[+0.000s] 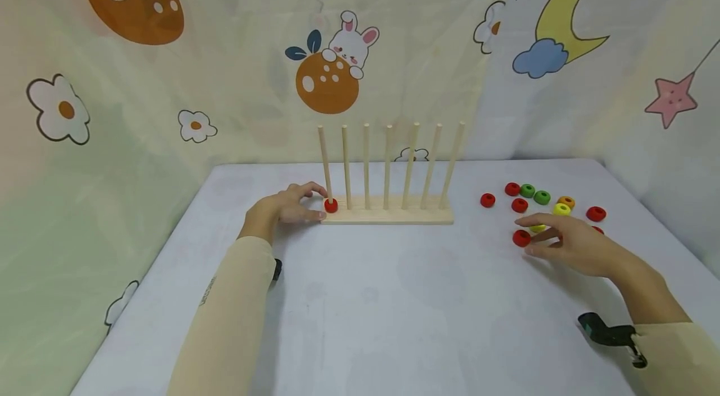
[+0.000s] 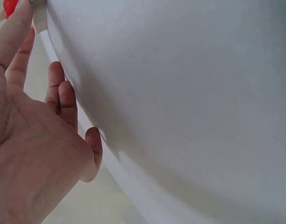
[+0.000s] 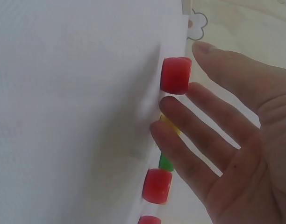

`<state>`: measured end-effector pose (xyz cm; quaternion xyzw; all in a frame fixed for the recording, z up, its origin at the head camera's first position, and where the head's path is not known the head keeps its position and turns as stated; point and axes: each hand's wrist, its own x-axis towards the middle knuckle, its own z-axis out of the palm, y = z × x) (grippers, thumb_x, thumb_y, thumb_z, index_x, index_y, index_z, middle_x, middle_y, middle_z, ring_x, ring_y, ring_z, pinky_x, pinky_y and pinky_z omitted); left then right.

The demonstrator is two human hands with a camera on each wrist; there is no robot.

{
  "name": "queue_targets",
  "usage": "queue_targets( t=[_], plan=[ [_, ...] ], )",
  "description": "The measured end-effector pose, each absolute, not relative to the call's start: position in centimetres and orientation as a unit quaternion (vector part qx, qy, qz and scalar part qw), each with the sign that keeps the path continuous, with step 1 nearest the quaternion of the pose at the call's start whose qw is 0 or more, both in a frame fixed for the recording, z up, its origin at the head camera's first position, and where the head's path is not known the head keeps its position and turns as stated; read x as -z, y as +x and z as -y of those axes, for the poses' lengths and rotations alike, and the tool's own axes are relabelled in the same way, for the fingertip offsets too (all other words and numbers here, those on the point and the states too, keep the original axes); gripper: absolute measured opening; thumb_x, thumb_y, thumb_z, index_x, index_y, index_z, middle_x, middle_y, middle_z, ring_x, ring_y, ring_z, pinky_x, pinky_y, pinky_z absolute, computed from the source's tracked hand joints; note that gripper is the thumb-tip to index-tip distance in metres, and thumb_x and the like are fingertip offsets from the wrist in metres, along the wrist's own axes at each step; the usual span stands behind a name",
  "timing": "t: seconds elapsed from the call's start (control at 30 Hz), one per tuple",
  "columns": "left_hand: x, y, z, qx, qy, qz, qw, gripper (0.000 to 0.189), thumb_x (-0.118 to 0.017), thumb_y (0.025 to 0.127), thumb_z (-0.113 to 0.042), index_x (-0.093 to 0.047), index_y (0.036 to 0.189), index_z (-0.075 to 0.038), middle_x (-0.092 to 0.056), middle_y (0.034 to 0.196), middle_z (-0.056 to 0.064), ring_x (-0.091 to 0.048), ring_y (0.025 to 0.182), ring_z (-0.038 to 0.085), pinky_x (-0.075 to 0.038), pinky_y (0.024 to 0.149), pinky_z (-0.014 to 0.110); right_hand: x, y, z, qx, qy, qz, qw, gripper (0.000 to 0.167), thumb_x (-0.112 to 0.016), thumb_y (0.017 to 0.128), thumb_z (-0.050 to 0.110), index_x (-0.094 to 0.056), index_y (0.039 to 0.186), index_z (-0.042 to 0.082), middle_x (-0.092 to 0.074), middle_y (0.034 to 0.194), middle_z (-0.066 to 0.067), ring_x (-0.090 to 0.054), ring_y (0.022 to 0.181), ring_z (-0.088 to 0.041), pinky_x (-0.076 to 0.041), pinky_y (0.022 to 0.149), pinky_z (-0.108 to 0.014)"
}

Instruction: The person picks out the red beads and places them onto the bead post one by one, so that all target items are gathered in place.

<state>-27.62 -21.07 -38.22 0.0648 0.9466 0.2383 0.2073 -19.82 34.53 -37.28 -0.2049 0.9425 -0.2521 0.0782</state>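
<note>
A wooden stand (image 1: pixel 388 216) with a row of upright pegs sits toward the back of the table. One red bead (image 1: pixel 330 205) is on its leftmost peg, down at the base. My left hand (image 1: pixel 289 203) holds the stand's left end between thumb and index finger; its other fingers curl loosely in the left wrist view. On the right, my right hand (image 1: pixel 574 245) hovers low over the loose beads. Its thumb and spread fingers (image 3: pixel 203 161) stand around a red bead (image 3: pixel 175 75), with a gap showing between thumb and bead.
Loose red beads (image 1: pixel 487 200), green beads (image 1: pixel 542 197), yellow beads (image 1: pixel 561 209) and an orange bead (image 1: pixel 567 201) lie scattered at the table's right side. A patterned cloth (image 1: pixel 242 71) hangs behind the white table (image 1: pixel 371 315).
</note>
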Motion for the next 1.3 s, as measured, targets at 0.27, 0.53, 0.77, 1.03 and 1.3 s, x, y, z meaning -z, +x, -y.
queue_targets(
  t=[0.27,0.53,0.77,1.03,1.3],
  plan=[
    [37.7,-27.6,21.2,-0.237,0.058,-0.948,0.203,0.052,-0.072,0.092,-0.051,-0.048,0.138,-0.044,-0.037,0.155,0.008,-0.036,0.141,0.042,-0.032,0.109,0.069,37.4,-20.1,-34.2,0.239,-0.205,-0.945,0.087,0.057,-0.080,0.090,0.030,-0.061,0.140,0.010,-0.070,0.124,-0.013,-0.071,0.106,-0.032,-0.057,0.076,-0.024],
    [37.9,-27.4,21.1,-0.238,0.066,-0.948,0.202,0.054,-0.071,0.092,-0.053,-0.047,0.139,-0.045,-0.036,0.155,0.009,-0.032,0.143,0.043,-0.031,0.108,0.070,38.3,-20.1,-33.9,0.238,-0.222,-0.944,0.055,0.039,-0.077,0.091,0.009,-0.068,0.128,0.012,-0.070,0.121,-0.007,-0.069,0.103,-0.028,-0.056,0.076,-0.020],
    [38.0,-27.4,21.2,-0.235,0.069,-0.948,0.203,0.053,-0.070,0.092,-0.054,-0.046,0.139,-0.046,-0.036,0.156,0.008,-0.032,0.143,0.042,-0.032,0.108,0.070,38.1,-19.9,-33.6,0.234,-0.220,-0.946,0.044,0.036,-0.078,0.091,0.011,-0.069,0.126,0.012,-0.067,0.119,-0.006,-0.068,0.105,-0.031,-0.059,0.079,-0.025],
    [38.1,-27.4,21.0,-0.235,0.069,-0.948,0.205,0.053,-0.070,0.093,-0.053,-0.045,0.139,-0.046,-0.035,0.157,0.008,-0.032,0.143,0.042,-0.031,0.108,0.071,38.0,-19.6,-33.2,0.250,-0.247,-0.936,-0.018,0.034,-0.079,0.089,0.007,-0.069,0.122,0.008,-0.063,0.120,-0.011,-0.072,0.098,-0.031,-0.061,0.077,-0.027],
    [38.5,-27.4,21.1,-0.241,0.064,-0.947,0.202,0.055,-0.070,0.092,-0.055,-0.046,0.140,-0.045,-0.035,0.156,0.008,-0.031,0.144,0.041,-0.031,0.108,0.070,38.1,-19.9,-32.6,0.250,-0.260,-0.932,-0.048,0.041,-0.080,0.088,0.007,-0.068,0.127,0.011,-0.070,0.119,-0.010,-0.072,0.094,-0.027,-0.057,0.072,-0.019]
  ],
)
